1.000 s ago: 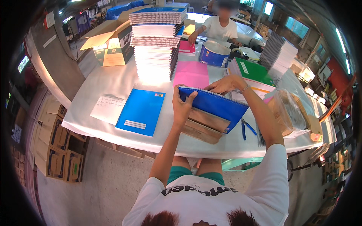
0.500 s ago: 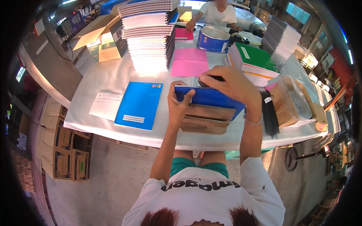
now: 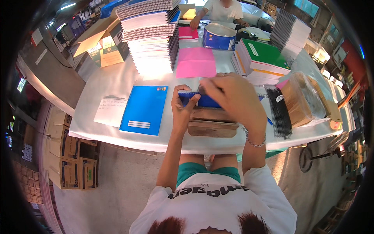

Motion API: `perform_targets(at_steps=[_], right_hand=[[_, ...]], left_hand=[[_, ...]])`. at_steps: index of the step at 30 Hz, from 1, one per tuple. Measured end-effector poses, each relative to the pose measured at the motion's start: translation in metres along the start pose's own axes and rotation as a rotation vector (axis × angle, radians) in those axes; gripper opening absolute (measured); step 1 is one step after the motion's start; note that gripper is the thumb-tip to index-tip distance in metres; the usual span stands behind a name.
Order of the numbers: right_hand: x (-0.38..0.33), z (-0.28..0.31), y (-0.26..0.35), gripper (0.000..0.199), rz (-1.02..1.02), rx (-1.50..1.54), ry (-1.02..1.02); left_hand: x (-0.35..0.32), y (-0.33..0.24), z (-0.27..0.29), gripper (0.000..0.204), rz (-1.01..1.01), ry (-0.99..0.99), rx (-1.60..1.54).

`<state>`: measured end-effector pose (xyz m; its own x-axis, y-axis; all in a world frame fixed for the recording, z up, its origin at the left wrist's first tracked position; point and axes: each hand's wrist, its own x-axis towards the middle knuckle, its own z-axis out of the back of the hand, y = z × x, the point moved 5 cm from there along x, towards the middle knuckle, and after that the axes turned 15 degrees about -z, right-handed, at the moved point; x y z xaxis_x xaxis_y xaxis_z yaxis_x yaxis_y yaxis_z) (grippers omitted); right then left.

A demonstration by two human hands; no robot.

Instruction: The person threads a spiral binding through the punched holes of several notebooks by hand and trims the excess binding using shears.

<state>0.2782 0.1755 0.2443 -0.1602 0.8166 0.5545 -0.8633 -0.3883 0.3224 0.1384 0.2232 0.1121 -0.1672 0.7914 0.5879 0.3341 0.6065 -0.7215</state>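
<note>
Near the front edge of the tabletop [image 3: 91, 87], the left hand [image 3: 184, 107] pinches the blue notebook [image 3: 210, 102] by a wooden block [image 3: 212, 125] while the right hand [image 3: 237, 95] curls over its bound edge, grip unclear, seemingly at binding work that calls for a steady edge.

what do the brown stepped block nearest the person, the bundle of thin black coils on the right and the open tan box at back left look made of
Brown stepped block: likely bare wood, dull, with streaky brown tones.
Bundle of thin black coils: plastic or coated wire; the black colour leaves it open.
Open tan box: apparently cardboard, with thin folded flaps and printed sides.
</note>
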Motion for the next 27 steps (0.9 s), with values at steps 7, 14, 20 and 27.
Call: perform_targets(at_steps=[7,14,20,27], right_hand=[[0.014,-0.016,-0.007,0.02,-0.026,-0.1,0.027],[0.005,-0.031,-0.008,0.021,-0.037,-0.134,0.033],[0.01,-0.031,0.004,0.021,0.02,-0.274,0.015],[0.023,-0.045,-0.002,0.025,-0.056,-0.152,0.045]], left_hand=[[0.003,0.002,-0.001,0.033,-0.029,0.011,0.003],[-0.003,-0.001,0.001,0.034,0.043,0.02,0.0],[-0.004,0.001,0.0,0.034,0.052,0.0,-0.011],[-0.002,0.006,0.0,0.038,0.064,-0.003,-0.07]])
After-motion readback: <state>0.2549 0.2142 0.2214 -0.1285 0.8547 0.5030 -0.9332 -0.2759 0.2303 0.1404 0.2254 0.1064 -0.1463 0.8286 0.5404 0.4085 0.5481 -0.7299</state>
